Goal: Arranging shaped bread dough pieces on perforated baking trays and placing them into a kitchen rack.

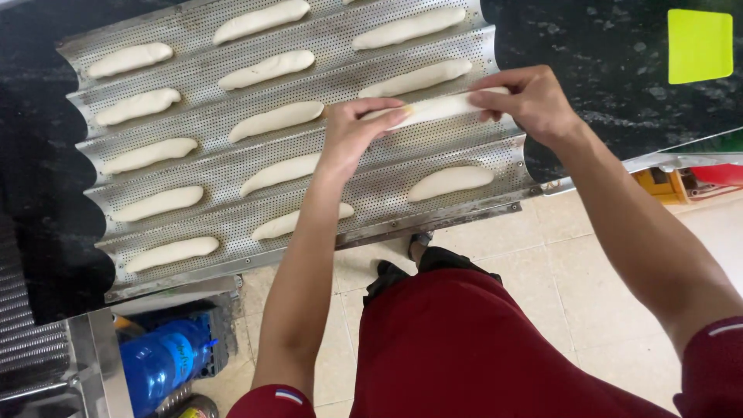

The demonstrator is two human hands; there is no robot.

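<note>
A long piece of raw dough (pixel 437 107) is held by its two ends over a perforated, wavy metal baking tray (pixel 352 190). My left hand (pixel 352 131) pinches its left end and my right hand (pixel 526 97) pinches its right end. The piece hangs just above a groove on the tray's right side. Several other shaped dough pieces (pixel 275 120) lie in the grooves in three columns. One piece (pixel 450 182) rests in the groove below the held one.
The tray sits on a black stone counter (pixel 604 46) and overhangs its front edge. A yellow-green scraper (pixel 699 46) lies at the counter's far right. A blue plastic bottle (pixel 162 360) stands on the tiled floor at lower left, beside a metal rack (pixel 31 348).
</note>
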